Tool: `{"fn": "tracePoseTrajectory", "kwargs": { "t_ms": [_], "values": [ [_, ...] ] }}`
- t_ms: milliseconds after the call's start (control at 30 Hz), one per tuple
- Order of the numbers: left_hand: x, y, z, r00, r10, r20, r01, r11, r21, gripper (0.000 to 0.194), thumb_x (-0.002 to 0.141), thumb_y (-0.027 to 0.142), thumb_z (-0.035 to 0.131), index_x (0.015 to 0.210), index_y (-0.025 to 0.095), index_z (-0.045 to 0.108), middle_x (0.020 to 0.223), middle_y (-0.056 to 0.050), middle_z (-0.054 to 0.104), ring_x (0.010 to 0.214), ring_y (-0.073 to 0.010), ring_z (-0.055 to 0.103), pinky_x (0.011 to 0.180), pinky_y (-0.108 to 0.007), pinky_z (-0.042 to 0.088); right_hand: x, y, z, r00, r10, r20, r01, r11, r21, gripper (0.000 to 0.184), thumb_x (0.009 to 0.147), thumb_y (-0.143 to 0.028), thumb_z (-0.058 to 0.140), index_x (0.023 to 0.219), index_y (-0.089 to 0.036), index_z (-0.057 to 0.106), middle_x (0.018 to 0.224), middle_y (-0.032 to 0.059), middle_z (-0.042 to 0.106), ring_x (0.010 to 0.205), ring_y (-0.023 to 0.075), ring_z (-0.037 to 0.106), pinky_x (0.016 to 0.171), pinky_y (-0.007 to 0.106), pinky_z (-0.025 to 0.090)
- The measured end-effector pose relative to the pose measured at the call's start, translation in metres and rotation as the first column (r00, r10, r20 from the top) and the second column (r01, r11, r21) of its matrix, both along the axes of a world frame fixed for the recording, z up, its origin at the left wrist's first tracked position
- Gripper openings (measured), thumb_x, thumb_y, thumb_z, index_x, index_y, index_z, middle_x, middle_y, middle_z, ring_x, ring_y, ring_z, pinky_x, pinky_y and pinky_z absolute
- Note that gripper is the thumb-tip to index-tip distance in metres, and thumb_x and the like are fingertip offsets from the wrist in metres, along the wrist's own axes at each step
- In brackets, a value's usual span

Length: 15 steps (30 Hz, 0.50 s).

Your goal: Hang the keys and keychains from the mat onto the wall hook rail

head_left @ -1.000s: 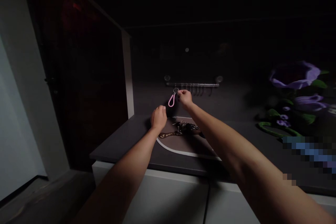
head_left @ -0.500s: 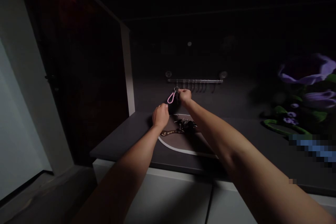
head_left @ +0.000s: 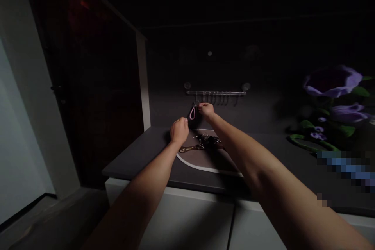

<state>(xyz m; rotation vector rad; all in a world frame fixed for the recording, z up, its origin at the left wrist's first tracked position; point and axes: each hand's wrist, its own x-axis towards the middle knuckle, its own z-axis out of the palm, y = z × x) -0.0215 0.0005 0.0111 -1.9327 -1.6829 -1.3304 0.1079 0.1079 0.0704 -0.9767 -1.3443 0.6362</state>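
Note:
A pink loop strap [head_left: 192, 113] hangs from a metal key ring [head_left: 196, 102] below the left end of a clear hook rail [head_left: 216, 93] on the back wall. My right hand [head_left: 206, 110] is closed in a pinch at the right side of that ring, its fingertips partly hidden. Lower and to the left, my left hand [head_left: 179, 130] has its fingers curled under; whatever they hold, if anything, is hidden. Beneath both hands lies a mat with a white rim [head_left: 202, 168], bearing a bunch of keys [head_left: 209, 140] and a brown strap [head_left: 189, 149] with lettering.
The mat rests on a dark countertop [head_left: 137, 156] above pale cabinet doors [head_left: 187, 218]. Purple flowers [head_left: 334, 82] with green leaves stand at the right, beside a pixelated blue patch. A dark door [head_left: 96, 105] is on the left. Several hooks hang along the rail.
The view has shifted slightly. The pink strap now hangs more upright beneath the rail's left end, and the ring sits closer to the hook. Both hands have barely moved.

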Motion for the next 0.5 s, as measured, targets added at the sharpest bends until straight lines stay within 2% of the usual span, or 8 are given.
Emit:
{"fn": "tracePoseTrajectory", "kwargs": {
  "t_ms": [100,267,400,500],
  "values": [
    [0.0,0.0,0.0,1.0,-0.014,-0.002,0.014,1.0,0.013,0.029,0.089,0.028,0.03,0.08,0.018,0.056,0.083,-0.01,0.063,0.076,-0.0191,0.057,0.065,-0.028,0.035,0.004,-0.011,0.001,0.999,0.003,-0.041,-0.006,0.997,-0.076,0.003,0.065,-0.015,0.054,0.067,-0.014,0.056,0.053,-0.0008,0.053,0.046,0.0074,0.047,0.047,0.019,0.039],
    [-0.001,-0.002,-0.001,0.998,-0.065,0.003,0.065,0.998,0.026,0.028,0.088,0.028,0.033,0.081,0.018,0.058,0.082,-0.008,0.063,0.076,-0.0175,0.056,0.066,-0.027,0.035,0.011,-0.036,0.008,0.997,0.009,-0.073,-0.018,0.992,-0.123,0.008,0.064,-0.01,0.056,0.071,-0.014,0.056,0.055,-0.0011,0.054,0.047,0.0072,0.046,0.051,0.021,0.041],
    [-0.002,-0.005,-0.001,0.988,-0.151,-0.026,0.151,0.988,0.035,0.028,0.087,0.028,0.034,0.082,0.018,0.06,0.08,-0.007,0.063,0.075,-0.0165,0.056,0.067,-0.026,0.036,0.018,-0.063,0.013,0.987,0.087,-0.134,-0.106,0.984,-0.142,0.011,0.067,-0.009,0.055,0.077,-0.015,0.055,0.067,0.0022,0.059,0.051,0.0069,0.05,0.053,0.021,0.042],
    [-0.002,-0.008,-0.001,0.968,-0.244,-0.055,0.245,0.969,0.012,0.026,0.085,0.028,0.038,0.081,0.018,0.061,0.077,-0.006,0.063,0.073,-0.0151,0.055,0.067,-0.025,0.037,0.026,-0.083,0.007,0.986,0.12,-0.117,-0.134,0.983,-0.122,0.015,0.069,-0.011,0.056,0.083,-0.015,0.055,0.077,0.0047,0.063,0.058,0.0081,0.054,0.056,0.023,0.043]
  ]
}}
